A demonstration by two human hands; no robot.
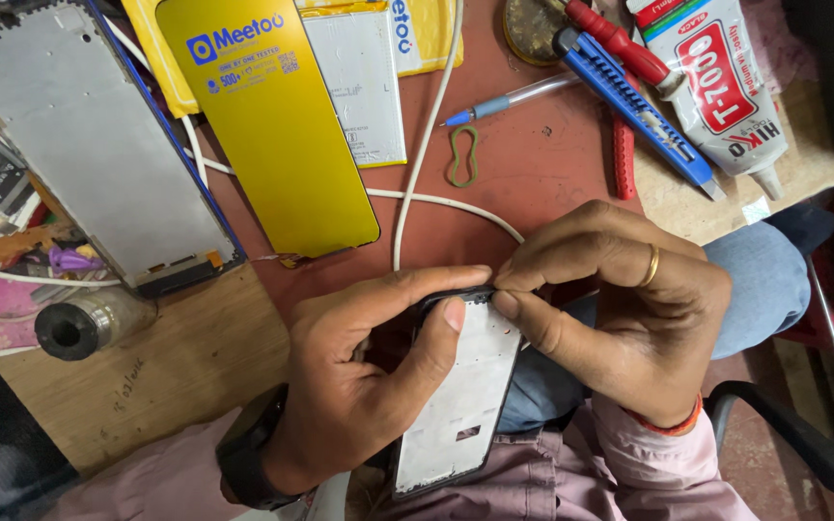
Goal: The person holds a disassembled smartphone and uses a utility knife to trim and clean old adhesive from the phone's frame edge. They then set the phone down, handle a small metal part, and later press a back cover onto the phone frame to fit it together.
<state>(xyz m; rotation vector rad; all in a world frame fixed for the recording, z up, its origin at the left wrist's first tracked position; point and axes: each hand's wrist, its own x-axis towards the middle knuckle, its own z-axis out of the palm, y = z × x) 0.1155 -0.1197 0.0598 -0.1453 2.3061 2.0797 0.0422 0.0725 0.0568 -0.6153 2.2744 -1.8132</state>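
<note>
My left hand (pixel 359 376) grips a black phone frame (pixel 460 396) with a pale grey inner plate, held upright over my lap. Its thumb presses on the top of the plate. My right hand (pixel 620 309), with a gold ring on one finger, pinches the frame's top right corner between thumb and forefinger. What the fingertips hold there is too small to tell.
On the red mat (pixel 533 174) lie a yellow-backed screen panel (pixel 272 125), a second grey phone frame (pixel 89 145), a white cable (pixel 427 125), a green rubber band (pixel 462 156), a blue cutter knife (pixel 634 101), a glue tube (pixel 721 87), a pen (pixel 514 98) and a metal cylinder (pixel 84 323).
</note>
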